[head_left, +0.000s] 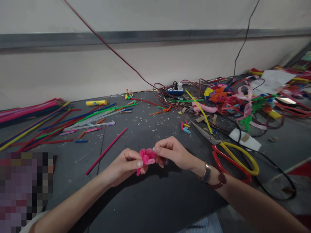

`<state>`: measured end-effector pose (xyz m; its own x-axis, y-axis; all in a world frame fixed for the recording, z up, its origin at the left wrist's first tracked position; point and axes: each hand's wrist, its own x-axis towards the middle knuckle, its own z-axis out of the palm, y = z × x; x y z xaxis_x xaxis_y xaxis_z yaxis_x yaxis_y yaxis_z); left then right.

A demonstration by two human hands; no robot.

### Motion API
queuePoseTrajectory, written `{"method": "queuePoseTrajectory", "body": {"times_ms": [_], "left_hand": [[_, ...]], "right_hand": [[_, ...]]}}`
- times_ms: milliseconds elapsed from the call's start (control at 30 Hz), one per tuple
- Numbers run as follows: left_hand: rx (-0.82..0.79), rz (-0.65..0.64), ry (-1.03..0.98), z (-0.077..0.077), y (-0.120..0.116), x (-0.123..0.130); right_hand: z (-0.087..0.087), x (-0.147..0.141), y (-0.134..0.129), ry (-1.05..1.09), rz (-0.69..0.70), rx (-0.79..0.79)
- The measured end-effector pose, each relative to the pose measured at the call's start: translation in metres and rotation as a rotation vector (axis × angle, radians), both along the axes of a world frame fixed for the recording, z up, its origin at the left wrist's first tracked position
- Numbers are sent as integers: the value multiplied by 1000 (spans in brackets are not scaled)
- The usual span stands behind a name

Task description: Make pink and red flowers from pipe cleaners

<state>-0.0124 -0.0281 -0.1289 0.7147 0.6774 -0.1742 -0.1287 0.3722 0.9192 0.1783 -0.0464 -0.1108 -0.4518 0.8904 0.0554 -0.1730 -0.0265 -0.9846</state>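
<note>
Faces long, fuzzy, multicoloured stems (97, 117) at nine o'clock and a straight magenta fuzzy stem (107, 150) at eight. Pinches a small, bright-pink fuzzy flower (147, 156) at six o'clock between closed left-hand (125, 165) thumb and fingers. Bends right-hand (173, 152) thumb and fingers close together at five, any grip impossible to tell. Has metal scissors with red and yellow handles (216, 139) at four.

This looks like a craft workshop: fuzzy stems (107, 111), offcuts (186, 129) and big scissors (223, 145) litter a dark table (150, 200), with a power strip (175, 90) by its back edge.
</note>
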Motion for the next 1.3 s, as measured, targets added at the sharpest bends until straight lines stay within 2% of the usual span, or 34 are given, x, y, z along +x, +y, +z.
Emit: {"method": "queuePoseTrajectory", "body": {"times_ms": [133, 233, 367, 533, 867, 1200, 1300], "left_hand": [[45, -15, 51, 1, -1, 1], [47, -17, 65, 2, -1, 2], [29, 35, 25, 1, 0, 2], [20, 54, -10, -1, 1, 1], [32, 55, 6, -3, 1, 0], [34, 54, 9, -5, 2, -1], [21, 75, -25, -4, 2, 0]], "right_hand": [[0, -3, -4, -60, 57, -1], [-1, -5, -5, -55, -11, 32], [1, -2, -4, 24, -160, 201], [3, 0, -5, -62, -149, 390], [1, -3, -5, -38, -167, 280], [2, -4, -5, -65, -184, 298], [-3, -6, -4, -11, -217, 227]]}}
